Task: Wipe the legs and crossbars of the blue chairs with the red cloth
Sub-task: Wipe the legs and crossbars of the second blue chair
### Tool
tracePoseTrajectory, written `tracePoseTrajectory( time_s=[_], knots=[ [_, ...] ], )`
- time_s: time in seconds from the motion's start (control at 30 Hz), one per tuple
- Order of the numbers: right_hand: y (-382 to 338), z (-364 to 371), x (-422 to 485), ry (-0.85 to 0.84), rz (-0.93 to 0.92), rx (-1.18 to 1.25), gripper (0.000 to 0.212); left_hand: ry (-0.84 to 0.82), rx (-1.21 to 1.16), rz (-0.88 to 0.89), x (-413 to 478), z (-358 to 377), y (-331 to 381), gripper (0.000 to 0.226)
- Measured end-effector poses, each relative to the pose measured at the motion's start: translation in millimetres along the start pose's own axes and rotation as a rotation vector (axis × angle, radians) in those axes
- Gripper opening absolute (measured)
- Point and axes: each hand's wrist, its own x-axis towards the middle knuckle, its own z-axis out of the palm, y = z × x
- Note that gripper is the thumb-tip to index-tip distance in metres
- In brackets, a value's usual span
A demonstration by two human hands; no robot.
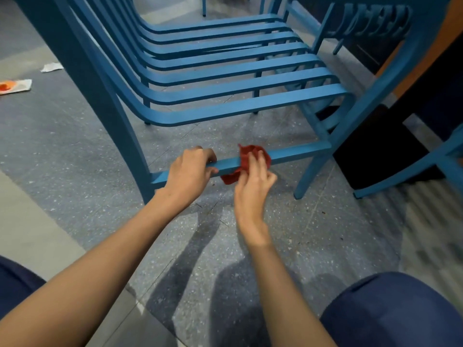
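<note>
A blue slatted chair [225, 71] stands in front of me on the speckled floor. Its low crossbar [295, 152] runs between two legs just above the floor. My left hand [190, 171] grips the crossbar near its left end, fingers curled over the top. The red cloth [250, 151] is draped over the middle of the bar, with a corner hanging below. My right hand [253, 181] holds the cloth against the bar, fingers spread over it and the thumb beneath.
A second blue chair [370, 23] stands at the back right, and another blue leg frame [411, 169] at the right. A dark table base [380, 156] sits behind the right leg. Litter [15, 87] lies on the floor at the left. My knees show at the bottom corners.
</note>
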Motion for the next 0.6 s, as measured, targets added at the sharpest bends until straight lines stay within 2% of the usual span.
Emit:
tracePoseTrajectory(
  time_s=[0.1,0.2,0.6],
  knots=[
    [7,3,-11,-0.105,-0.168,-0.022,0.047,0.023,0.021,-0.004,-2,3,1,0.026],
    [24,-10,5,-0.06,-0.253,-0.068,0.047,0.036,0.041,0.006,-3,2,2,0.025],
    [70,-77,91,0.171,0.009,-0.207,0.043,0.062,0.035,0.014,-5,2,4,0.027]
  ],
)
